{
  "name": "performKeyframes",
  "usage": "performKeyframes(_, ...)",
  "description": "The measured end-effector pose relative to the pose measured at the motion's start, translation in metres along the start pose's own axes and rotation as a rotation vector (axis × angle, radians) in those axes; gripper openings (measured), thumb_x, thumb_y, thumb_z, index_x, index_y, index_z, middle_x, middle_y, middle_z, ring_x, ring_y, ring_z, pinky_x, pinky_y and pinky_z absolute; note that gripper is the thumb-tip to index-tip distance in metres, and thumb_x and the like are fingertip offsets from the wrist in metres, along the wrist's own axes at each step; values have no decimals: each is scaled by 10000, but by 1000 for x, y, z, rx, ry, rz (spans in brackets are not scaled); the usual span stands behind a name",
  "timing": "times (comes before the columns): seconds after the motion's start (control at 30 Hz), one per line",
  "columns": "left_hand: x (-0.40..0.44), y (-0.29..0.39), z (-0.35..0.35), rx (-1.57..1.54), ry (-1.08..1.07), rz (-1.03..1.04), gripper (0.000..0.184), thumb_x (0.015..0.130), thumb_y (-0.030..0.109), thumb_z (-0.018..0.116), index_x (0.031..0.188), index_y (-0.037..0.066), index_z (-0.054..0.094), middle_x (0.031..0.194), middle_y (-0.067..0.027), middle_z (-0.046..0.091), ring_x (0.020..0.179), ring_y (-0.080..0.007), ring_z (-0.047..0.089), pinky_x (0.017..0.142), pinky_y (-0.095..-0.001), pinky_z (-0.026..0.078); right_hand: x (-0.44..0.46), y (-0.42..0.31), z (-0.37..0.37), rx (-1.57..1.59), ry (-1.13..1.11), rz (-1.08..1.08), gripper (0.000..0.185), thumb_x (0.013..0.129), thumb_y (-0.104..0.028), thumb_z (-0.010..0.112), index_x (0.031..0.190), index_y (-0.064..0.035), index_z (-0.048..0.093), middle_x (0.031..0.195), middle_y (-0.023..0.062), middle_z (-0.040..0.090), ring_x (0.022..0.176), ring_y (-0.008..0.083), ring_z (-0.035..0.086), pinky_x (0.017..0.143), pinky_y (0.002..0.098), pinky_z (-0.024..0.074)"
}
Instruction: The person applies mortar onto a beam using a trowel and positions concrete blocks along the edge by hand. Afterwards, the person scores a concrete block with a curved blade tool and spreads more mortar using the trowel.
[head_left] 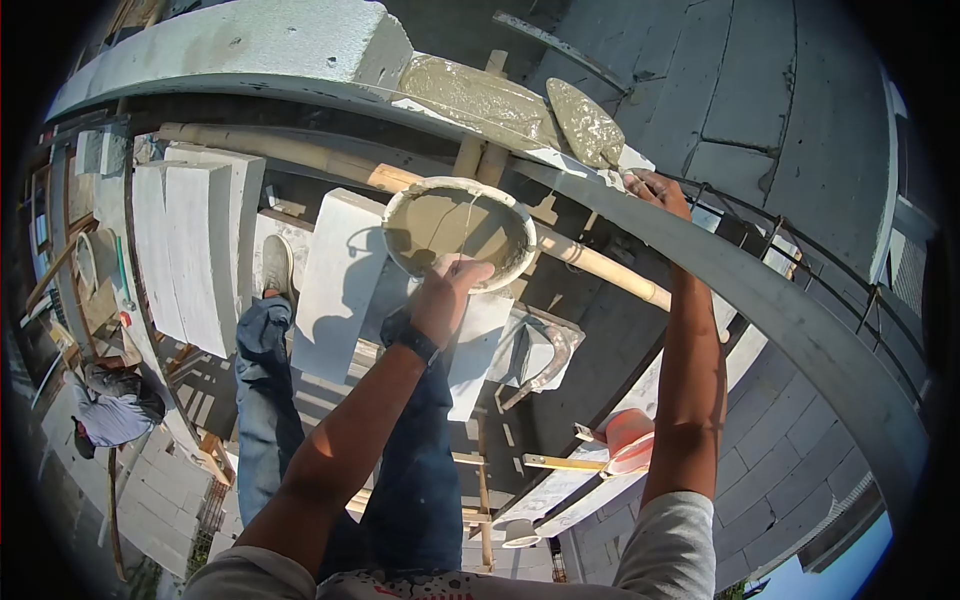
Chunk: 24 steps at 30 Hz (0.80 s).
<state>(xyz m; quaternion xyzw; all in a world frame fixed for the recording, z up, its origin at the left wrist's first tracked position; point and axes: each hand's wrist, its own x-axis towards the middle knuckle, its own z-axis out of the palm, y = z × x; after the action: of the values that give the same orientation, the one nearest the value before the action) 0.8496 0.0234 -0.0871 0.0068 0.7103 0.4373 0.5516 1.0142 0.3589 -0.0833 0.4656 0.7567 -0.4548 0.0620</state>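
My left hand is closed in a pinch at the near rim of a round bucket of grey mortar; a thin line runs up from the fingers across the bucket. What it pinches is too small to name. My right hand is closed around the handle end of a trowel, whose blade is coated with wet mortar. The blade lies at the right end of a mortar bed on the wall top, beside a white block. The handle is mostly hidden by my fingers.
Bamboo poles cross behind the bucket. White blocks stand at the left, and a handsaw lies below the bucket. A red container is lower right. Steel bars stick out at the right. Another person is far left below.
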Motion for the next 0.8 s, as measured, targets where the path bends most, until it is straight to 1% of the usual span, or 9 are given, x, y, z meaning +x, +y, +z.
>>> performKeyframes(0.13, 2, 8, 7, -45, -7, 60, 368, 887, 291, 761, 1094, -6, 692, 1075, -165, 681, 985, -252, 667, 871, -332, 514, -2, 0, -13, -58, 9, 11, 497, 975, -441, 658, 1120, 28, 737, 853, 86, 695, 822, 143, 600, 776, 318, 488)
performKeyframes(0.2, 9, 3, -3, 184, -30, 72, 207, 924, 187, 716, 1107, 96, 747, 1174, -157, 666, 1023, -275, 671, 894, -339, 523, 4, 12, -12, -20, -1, 18, 499, 969, -440, 659, 1113, 32, 735, 864, 113, 694, 811, 178, 602, 791, 338, 485)
performKeyframes(0.27, 12, -3, -6, 235, -29, 86, 192, 933, 148, 699, 1113, 113, 754, 1180, -151, 667, 1026, -277, 672, 900, -342, 528, -1, 1, -21, 57, -73, 51, 492, 970, -437, 659, 1107, 29, 735, 860, 121, 691, 815, 188, 608, 792, 340, 485)
performKeyframes(0.3, 13, -4, -6, 263, -30, 102, 192, 936, 134, 693, 1117, 112, 753, 1180, -150, 668, 1025, -277, 673, 902, -342, 530, -14, -20, -23, -79, -12, 12, 473, 995, -377, 527, 1115, 38, 719, 940, 241, 700, 885, 334, 666, 843, 405, 493)
performKeyframes(0.37, 14, -7, -7, 254, -36, 92, 193, 941, 133, 692, 1121, 89, 746, 1159, -149, 676, 1018, -270, 673, 897, -341, 531, -19, 14, -23, -273, 54, -383, 460, 999, -370, 528, 1101, 35, 720, 964, 229, 699, 887, 320, 661, 843, 393, 491)
performKeyframes(0.43, 13, 5, -3, 94, -13, -12, 256, 925, 219, 719, 1110, 43, 718, 1018, -99, 653, 903, -198, 621, 797, -310, 488, -28, 8, -32, -298, -29, -334, 437, 1006, -361, 524, 1130, 12, 716, 1019, 221, 700, 917, 300, 660, 857, 383, 492)
performKeyframes(0.5, 13, 9, -3, -5, 10, -58, 327, 898, 299, 745, 1095, 42, 701, 865, -6, 586, 747, -104, 529, 647, -260, 412, -40, -8, -42, -125, -247, 157, 416, 1016, -349, 516, 1203, -30, 706, 1106, 218, 702, 976, 276, 662, 884, 373, 494)
performKeyframes(0.53, 15, 7, -4, -23, 17, -52, 346, 879, 335, 758, 1086, 64, 697, 782, 62, 530, 647, -46, 465, 548, -227, 357, -48, -7, -42, -110, -269, 237, 407, 1018, -349, 518, 1196, -32, 703, 1088, 208, 696, 958, 267, 656, 866, 368, 490)
performKeyframes(0.8, 22, 1, -10, 14, -19, -46, 364, 899, 333, 746, 1097, 35, 679, 785, 58, 544, 683, -52, 491, 562, -234, 390, -122, 76, -4, 186, 80, 212, 346, 1037, -353, 534, 1140, -55, 678, 943, 124, 648, 812, 192, 606, 718, 321, 462)
